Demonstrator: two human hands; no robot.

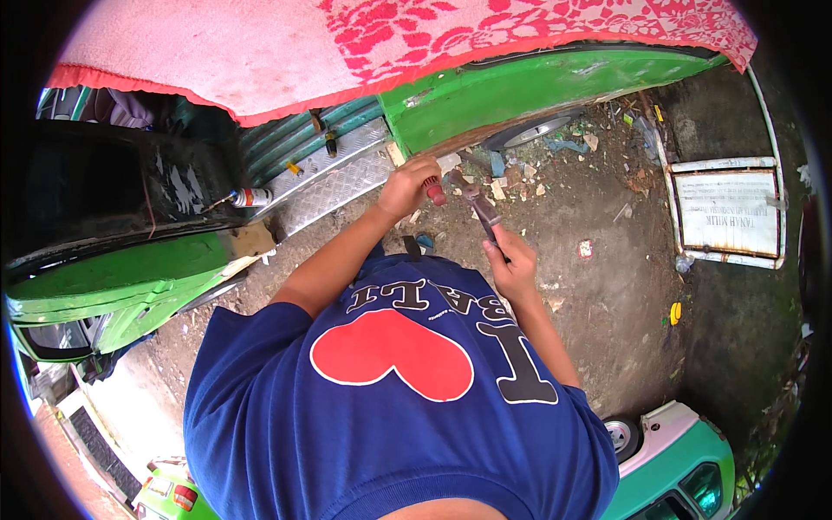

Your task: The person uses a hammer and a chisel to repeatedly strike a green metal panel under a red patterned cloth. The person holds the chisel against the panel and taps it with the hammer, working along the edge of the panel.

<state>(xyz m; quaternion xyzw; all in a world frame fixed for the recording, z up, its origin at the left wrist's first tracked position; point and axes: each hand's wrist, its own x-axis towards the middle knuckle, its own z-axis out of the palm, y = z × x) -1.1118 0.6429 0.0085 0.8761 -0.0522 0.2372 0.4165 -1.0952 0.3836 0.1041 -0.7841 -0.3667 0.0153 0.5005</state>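
Below chin, blue shirt (390, 407) fills foreground. Right hand (513, 264) at 1 o'clock, fingers wrapped tight on pliers (479, 206), jaws pointing up-left. Left hand (407, 186) at 12, closed round red-handled screwdriver (433, 190); tip hidden, probably meeting pliers. Risk: tip slipping off, jabbing palm. Beyond: green car body (520, 87), rubble (520, 178) — dropped part lost there.
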